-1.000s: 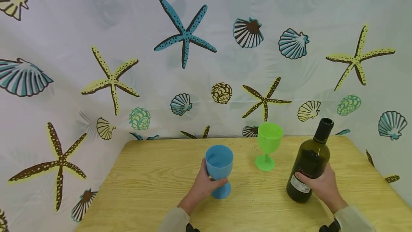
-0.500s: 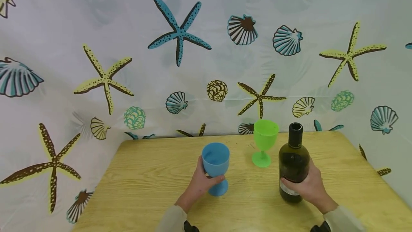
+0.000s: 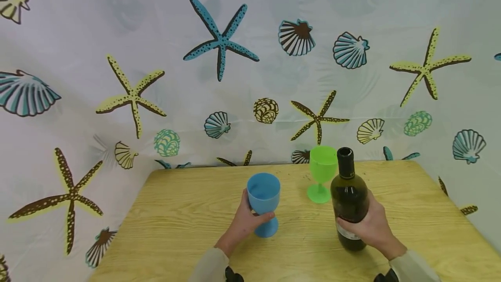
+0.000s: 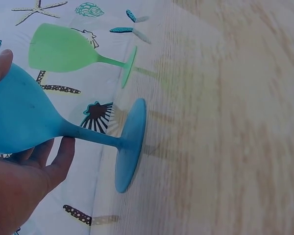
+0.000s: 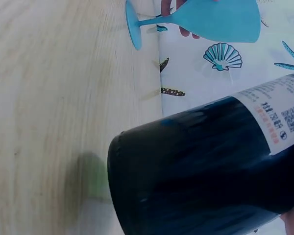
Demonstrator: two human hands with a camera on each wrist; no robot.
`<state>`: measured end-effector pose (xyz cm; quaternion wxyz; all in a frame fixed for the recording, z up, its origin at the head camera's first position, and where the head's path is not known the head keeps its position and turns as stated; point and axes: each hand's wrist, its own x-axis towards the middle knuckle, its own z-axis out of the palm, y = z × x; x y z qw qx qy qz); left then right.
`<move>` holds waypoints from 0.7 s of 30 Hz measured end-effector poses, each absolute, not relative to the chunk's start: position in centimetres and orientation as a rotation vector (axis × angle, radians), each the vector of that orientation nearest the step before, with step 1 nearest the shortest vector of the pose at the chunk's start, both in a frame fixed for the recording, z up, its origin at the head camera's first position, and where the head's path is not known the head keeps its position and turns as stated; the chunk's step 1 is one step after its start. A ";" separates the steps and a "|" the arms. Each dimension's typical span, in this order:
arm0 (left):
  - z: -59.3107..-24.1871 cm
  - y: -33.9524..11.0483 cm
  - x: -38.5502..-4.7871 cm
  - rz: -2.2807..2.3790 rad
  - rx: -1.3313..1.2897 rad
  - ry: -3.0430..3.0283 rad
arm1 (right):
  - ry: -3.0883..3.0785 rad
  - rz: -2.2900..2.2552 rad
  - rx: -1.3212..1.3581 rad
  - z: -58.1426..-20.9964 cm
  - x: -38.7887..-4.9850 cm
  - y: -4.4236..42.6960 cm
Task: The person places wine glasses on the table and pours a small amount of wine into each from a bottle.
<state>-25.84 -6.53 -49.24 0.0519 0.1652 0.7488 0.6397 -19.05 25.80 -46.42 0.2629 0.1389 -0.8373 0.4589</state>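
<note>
Near the middle of the table, my left hand (image 3: 245,224) grips a blue plastic goblet (image 3: 264,199), thumb in front and fingers round the lower bowl. The goblet stands upright; its round foot (image 4: 131,146) is at the tabletop. To the right, my right hand (image 3: 371,229) is wrapped round the lower body of a dark green wine bottle (image 3: 348,197) with a white label (image 5: 279,117). The bottle is nearly upright, leaning slightly left, and its base appears raised a little above the wood. Behind it stands a green goblet (image 3: 323,166), partly covered by the bottle's neck.
All of this is on a light wooden table (image 3: 188,212). A white curtain (image 3: 274,73) printed with starfish and shells hangs behind the table and along its sides. The green goblet stands near the back edge.
My right hand has moved the bottle left, toward the blue goblet, and its rightward lean has become a slight left lean. The left hand keeps its grip on the blue goblet; the head view shifted slightly.
</note>
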 end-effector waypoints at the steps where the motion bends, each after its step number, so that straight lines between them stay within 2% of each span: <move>1: -49.2 -6.6 -25.8 1.940 0.510 2.282 | -2.266 1.219 0.382 -46.4 -19.1 25.7; 21: -49.4 -6.7 -25.9 1.935 0.538 2.282 | -2.447 0.964 0.452 -45.4 -20.3 25.6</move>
